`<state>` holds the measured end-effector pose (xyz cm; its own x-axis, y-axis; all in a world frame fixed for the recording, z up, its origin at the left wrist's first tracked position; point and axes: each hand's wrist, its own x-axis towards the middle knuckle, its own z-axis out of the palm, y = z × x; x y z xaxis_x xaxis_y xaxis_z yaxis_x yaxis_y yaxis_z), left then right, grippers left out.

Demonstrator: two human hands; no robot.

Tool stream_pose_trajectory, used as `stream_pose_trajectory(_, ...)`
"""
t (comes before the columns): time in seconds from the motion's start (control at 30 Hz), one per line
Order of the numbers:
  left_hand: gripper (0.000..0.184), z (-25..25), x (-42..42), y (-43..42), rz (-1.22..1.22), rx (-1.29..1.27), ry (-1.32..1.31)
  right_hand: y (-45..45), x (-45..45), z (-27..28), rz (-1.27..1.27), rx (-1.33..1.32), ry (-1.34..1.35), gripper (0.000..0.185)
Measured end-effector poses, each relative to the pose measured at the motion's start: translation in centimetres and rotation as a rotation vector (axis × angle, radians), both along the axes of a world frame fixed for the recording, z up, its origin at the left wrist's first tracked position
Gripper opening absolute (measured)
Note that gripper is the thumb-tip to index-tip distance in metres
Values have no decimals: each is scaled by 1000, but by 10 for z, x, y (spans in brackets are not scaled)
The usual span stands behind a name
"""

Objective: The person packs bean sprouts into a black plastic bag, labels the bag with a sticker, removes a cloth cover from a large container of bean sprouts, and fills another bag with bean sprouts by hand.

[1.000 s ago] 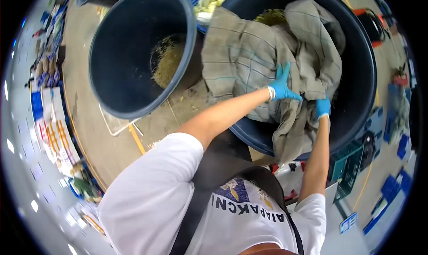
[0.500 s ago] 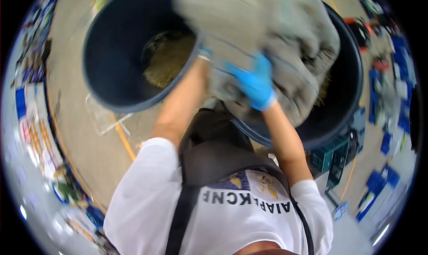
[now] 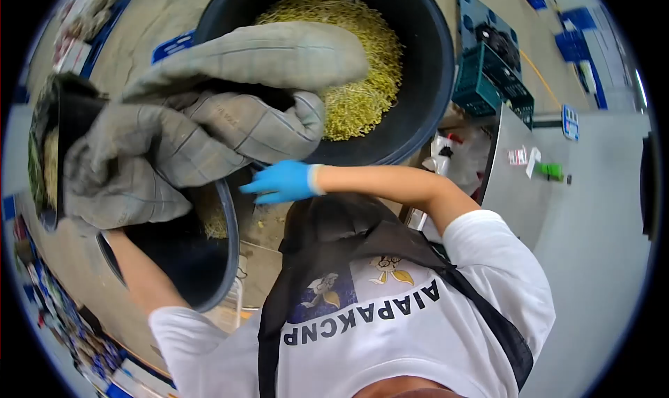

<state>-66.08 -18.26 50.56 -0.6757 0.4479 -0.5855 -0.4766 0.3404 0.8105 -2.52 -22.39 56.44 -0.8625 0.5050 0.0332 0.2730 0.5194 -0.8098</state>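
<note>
Dark blue, the large tub (image 3: 428, 60), cut off at its far edge, holds yellow-green sprouts (image 3: 366, 105), some hidden by the cloth. Grey checked cloth (image 3: 209, 137) hangs bunched across that tub's left side. Below-left of the large tub, a second tub (image 3: 198, 266) sits mostly covered (pale matter inside, hard to make out). Just beside the large tub's near rim, the right hand (image 3: 280, 182) is empty, fingers extended. Cloth hides the left hand; I cannot tell its grip.
</note>
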Motion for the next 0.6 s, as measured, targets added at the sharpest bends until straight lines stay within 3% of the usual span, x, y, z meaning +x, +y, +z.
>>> stream_pose_trajectory(0.07,47,-17,21,-20,40,-10,14,-23,86,-37,-215,-209,-137,46)
stream_pose_trajectory(0.1,45,-21,45,-35,82,-31,177,-43,132,-56,-396,-258,-212,43)
stream_pose_trajectory(0.13,43,-15,89,-45,112,-54,534,-63,175,-60,-593,-355,-249,42)
stream_pose_trajectory(0.2,38,19,215,-63,187,-240,1588,-105,239,-62,-1022,-431,-293,37)
stream_pose_trajectory(0.23,36,39,294,-61,67,-149,1762,-126,261,-73,-1226,-308,-369,36)
stream_pose_trajectory(0.27,41,71,371,-47,-326,22,1716,-143,274,-75,-1333,-271,-433,36)
stream_pose_trajectory(0.3,63,77,440,-34,-628,387,1111,-153,278,-78,-1389,-351,-388,36)
stream_pose_trajectory(0.37,111,69,512,-22,-1286,95,1833,-166,270,-85,-1401,-439,-347,37)
stream_pose_trajectory(0.43,111,42,553,20,-1530,224,1913,-166,238,-87,-1327,-469,-368,39)
stream_pose_trajectory(0.5,101,-6,547,85,-1512,439,1613,-166,210,-69,-1117,-607,-214,47)
stream_pose_trajectory(0.53,93,-8,543,117,-1652,60,1322,-172,204,-69,-1018,-592,-248,50)
stream_pose_trajectory(0.57,79,-28,529,146,-1622,45,1184,-186,202,-79,-994,-540,-226,53)
stream_pose_trajectory(0.6,60,-55,505,184,-1644,62,1451,-200,203,-84,-1022,-590,-234,54)
